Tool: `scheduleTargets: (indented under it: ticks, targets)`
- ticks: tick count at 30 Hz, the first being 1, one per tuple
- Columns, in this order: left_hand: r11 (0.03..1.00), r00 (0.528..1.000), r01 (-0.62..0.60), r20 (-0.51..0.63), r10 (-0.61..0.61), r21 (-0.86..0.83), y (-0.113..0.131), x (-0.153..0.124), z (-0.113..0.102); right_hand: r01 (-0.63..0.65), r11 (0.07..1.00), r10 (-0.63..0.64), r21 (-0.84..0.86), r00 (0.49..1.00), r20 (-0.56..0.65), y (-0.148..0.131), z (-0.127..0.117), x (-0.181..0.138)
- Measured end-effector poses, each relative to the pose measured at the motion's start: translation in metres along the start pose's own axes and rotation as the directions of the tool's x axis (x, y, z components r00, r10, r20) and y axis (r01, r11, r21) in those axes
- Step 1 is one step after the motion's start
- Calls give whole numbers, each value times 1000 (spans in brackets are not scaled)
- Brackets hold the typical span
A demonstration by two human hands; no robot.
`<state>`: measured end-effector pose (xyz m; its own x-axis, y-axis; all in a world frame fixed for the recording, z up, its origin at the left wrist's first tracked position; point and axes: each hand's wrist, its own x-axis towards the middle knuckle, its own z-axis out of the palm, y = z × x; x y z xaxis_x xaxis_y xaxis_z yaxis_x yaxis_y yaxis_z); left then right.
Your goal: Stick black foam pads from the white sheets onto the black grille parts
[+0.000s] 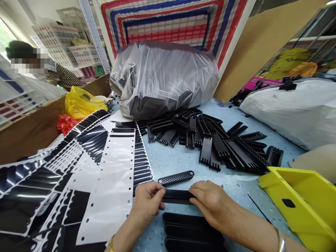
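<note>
One black strip [176, 194] between both hands [147, 198] [211, 198] (its ends probably within their grip).

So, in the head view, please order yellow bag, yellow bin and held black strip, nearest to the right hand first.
1. Held black strip: touching the right hand, on its left.
2. Yellow bin: off to the right.
3. Yellow bag: far back, left.

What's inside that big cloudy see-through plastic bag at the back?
Inside the big cloudy see-through plastic bag, dark shapes show along the lower front, and more at its left. They're too blurry to name, and the wrinkled plastic hides whatever lies deeper.
</note>
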<state>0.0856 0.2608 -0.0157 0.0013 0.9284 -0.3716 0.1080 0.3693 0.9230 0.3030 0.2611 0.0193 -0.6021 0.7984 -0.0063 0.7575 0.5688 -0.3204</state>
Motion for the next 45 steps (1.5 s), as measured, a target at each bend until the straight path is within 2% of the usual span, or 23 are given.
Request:
scheduleTargets:
  ticks: [7,10,22,32,35,41,45]
  targets:
    - [999,1000,-14,-6,14,-38,0,0,-2,10,978,0,208,999,-44,19,7,4]
    - [999,1000,-20,-3,20,-47,1,0,-2,36,968,-19,247,997,-73,25,10,4]
    - [998,999,-18,-28,16,-60,4,-2,-1,124,965,-91,230,985,-148,26,16,-3]
    - [997,997,-75,30,75,-4,-7,0,-5,79,970,-55,232,993,-104,18,4,-3]
    - [997,997,-79,-7,79,-21,-9,1,-3,87,973,-59,215,989,-134,20,6,-4]
    - [995,995,-100,26,101,-24,-10,0,-6,100,975,-65,197,982,-175,18,14,-7]
    - [997,996,-79,39,80,-24,-6,-3,-7,51,957,11,286,977,-211,16,12,-9]
